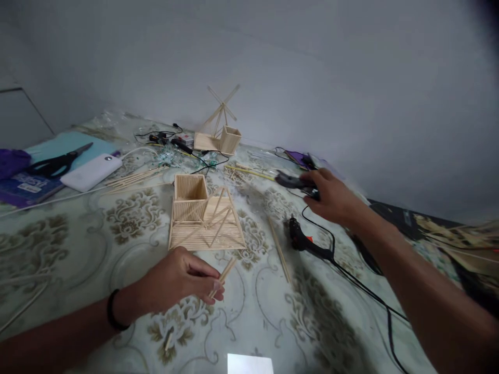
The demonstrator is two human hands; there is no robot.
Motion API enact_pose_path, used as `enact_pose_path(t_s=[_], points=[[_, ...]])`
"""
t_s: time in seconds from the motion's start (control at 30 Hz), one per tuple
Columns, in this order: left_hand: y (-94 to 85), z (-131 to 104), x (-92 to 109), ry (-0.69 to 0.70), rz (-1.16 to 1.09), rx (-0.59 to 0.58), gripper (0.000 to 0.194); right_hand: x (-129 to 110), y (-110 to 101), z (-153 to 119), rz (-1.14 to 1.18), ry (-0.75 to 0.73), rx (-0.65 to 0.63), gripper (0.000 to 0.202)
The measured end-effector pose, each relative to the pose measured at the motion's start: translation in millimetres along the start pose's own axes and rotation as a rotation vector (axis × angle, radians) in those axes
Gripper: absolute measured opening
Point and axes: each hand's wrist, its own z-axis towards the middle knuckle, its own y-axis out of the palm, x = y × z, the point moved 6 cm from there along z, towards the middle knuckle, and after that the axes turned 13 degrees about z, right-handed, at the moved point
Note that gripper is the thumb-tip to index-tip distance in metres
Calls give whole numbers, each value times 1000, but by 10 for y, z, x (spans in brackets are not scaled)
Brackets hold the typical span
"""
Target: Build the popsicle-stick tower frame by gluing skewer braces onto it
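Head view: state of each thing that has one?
Left hand: pinching sticks
Right hand: gripping tool
Tool: held, blurred; open or shut unclear
Glue gun: lying down
Scissors: lying, apparently shut
Front box: upright, open-topped
Rear box: upright, open-topped
White device: lying flat

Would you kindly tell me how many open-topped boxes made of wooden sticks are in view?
2. The nearer box stands on the front stick base, beyond the left hand; the farther box is at the right end of the back stick base, toward the wall.

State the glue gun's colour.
The glue gun is black, with a small orange-red part, best seen in the head view.
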Motion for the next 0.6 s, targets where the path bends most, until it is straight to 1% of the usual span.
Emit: enact_pose_path(t_s=[0.07,0.1,0.13,0.17,0.2,0.23,0.3,0.33,0.4,0.47,0.6], points=[[8,-23,61,28,48,-21,34,-267,-128,-390,18,-49,74,49],[19,-34,92,45,77,-35,33,-459,-146,-575,42,-108,102,49],[35,-45,121,63,106,-54,32,-706,-152,-751,101,-238,145,51],[56,-55,149,85,134,-78,30,-943,-112,-900,155,-340,141,59],[81,-64,176,108,155,-104,29,-1155,-51,-1013,199,-405,122,64],[104,-73,198,129,170,-129,28,-1343,11,-1095,243,-456,111,63],[146,-85,234,169,191,-170,24,-1619,134,-1172,307,-512,89,55],[163,-90,251,193,195,-187,21,-1708,186,-1184,325,-532,79,51],[184,-97,287,253,199,-203,15,-1803,269,-1186,343,-561,52,46],[194,-103,313,302,207,-208,13,-1820,314,-1184,345,-575,44,43],[186,-105,308,315,254,-200,17,-1790,341,-1190,331,-568,69,37]])
